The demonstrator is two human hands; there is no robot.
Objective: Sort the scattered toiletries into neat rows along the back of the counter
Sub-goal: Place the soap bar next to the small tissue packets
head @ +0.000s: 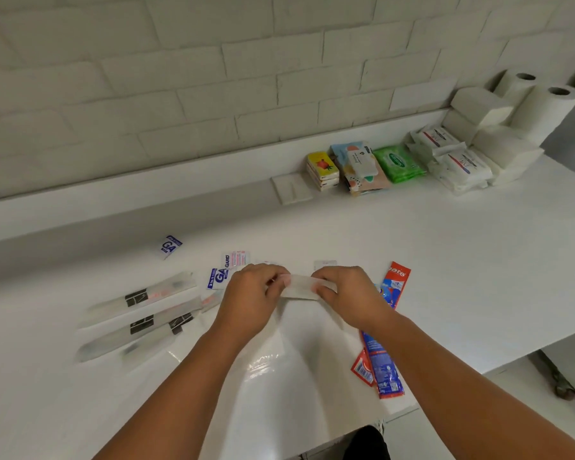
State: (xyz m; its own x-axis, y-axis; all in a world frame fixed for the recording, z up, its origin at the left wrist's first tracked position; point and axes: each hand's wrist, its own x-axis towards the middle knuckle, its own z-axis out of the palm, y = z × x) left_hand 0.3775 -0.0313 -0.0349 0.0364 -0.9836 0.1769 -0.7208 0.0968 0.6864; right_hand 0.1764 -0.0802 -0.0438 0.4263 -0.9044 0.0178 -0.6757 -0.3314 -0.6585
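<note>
1. White brick wall (pixel 213 78) backs a white table (pixel 445 260); the head view looks down on it.
2. Along the back edge, running to the back right corner, a row is already laid: a flat white square (pixel 291 189), yellow packs (pixel 322 169), a patterned wipes pack (pixel 362 167), a green wipes pack (pixel 397 162), white packs (pixel 452 157), folded tissue stacks (pixel 498 151) and paper rolls (pixel 545 107).
3. Near the middle of the table, the left hand (pixel 249 293) pinches the left end of a small white packet (pixel 299 287) and the right hand (pixel 349 293) pinches its right end, fingers curled on it. Whether the packet touches the table I cannot tell.
4. Left of the hands lie wrapped toothbrushes (pixel 140 298) and blue-and-white sachets (pixel 218 277), one (pixel 170 246) lying nearer the back edge. Red-and-blue toothpaste sachets (pixel 394 287) lie just right of the right hand, partly under that forearm.
5. The step in hand looks like picking up or straightening this packet. The sorting seems partly done.
6. Next, the packet likely has to be carried to the back edge, left of the flat white square, and set down square to the row.
</note>
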